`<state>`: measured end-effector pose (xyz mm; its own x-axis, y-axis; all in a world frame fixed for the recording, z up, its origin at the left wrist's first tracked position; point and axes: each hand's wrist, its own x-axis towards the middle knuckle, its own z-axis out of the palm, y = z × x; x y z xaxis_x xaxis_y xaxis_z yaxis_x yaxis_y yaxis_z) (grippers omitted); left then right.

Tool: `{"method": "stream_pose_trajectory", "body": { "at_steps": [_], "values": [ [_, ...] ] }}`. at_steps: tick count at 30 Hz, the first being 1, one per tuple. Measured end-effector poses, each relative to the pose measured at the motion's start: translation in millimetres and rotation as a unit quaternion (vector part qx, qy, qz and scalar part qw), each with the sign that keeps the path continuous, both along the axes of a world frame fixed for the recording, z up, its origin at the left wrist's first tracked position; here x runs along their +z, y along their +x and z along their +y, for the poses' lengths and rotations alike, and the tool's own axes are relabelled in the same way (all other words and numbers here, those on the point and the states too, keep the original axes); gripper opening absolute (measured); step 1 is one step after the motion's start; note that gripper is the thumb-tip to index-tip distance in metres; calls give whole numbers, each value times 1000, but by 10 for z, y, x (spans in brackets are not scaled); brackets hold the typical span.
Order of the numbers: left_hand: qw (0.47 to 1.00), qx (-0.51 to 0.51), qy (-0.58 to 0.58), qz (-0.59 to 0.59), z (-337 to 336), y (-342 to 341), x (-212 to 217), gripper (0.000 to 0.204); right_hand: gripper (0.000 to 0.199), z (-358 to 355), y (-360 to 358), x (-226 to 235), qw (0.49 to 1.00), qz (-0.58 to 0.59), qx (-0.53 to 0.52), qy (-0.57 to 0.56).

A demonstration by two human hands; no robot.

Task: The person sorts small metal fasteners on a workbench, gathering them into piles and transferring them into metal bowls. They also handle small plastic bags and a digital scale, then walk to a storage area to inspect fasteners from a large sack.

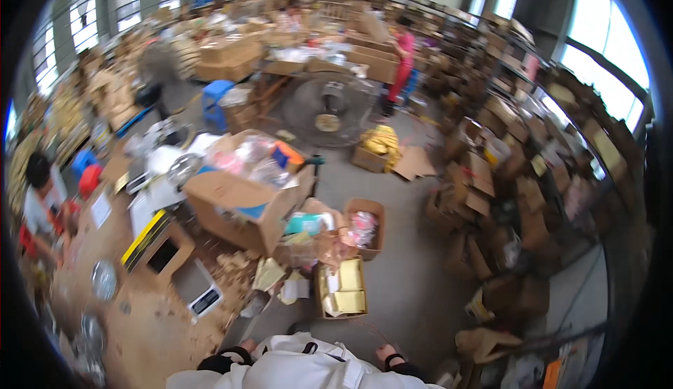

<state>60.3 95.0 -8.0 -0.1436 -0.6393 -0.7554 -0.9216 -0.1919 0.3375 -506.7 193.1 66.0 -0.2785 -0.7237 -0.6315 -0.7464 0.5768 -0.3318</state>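
Note:
At the lower edge, my left hand [242, 350] and my right hand [385, 352] show small on either side of my white top [301, 364], each with a black band by it. Their fingers are too small and blurred to read, and nothing held can be made out. Ahead of them on the floor stands an open cardboard box [324, 303] with pale yellow cartons [349, 277] in it. Behind it sits another box [381, 238] filled with pink and clear packets [362, 229].
A worktable [154, 340] on the left bears a scale [205, 300] and a large carton [231, 196] stuffed with plastic bags. One person [43, 196] is at its far left; another in red [404, 56] stands farther back. A large round fan [328, 108] stands ahead. Piled boxes [515, 294] line the right.

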Motion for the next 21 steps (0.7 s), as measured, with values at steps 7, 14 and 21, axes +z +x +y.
{"method": "stream_pose_trajectory", "body": {
  "at_steps": [7, 14, 21],
  "values": [
    [947, -303, -70, -78, -2185, -1023, 310, 37, 19, -286, 112, 624, 944, -119, -264, -157],
    [961, -225, -89, 131, -2913, -3479, 1200, 36, 25, 81, -1078, -363, 906, -60, -392, -150],
    [977, -179, -33, 115, -2470, -5017, 667, 36, 25, -735, -3557, -432, 986, 13, -138, -90]
  ]
}}
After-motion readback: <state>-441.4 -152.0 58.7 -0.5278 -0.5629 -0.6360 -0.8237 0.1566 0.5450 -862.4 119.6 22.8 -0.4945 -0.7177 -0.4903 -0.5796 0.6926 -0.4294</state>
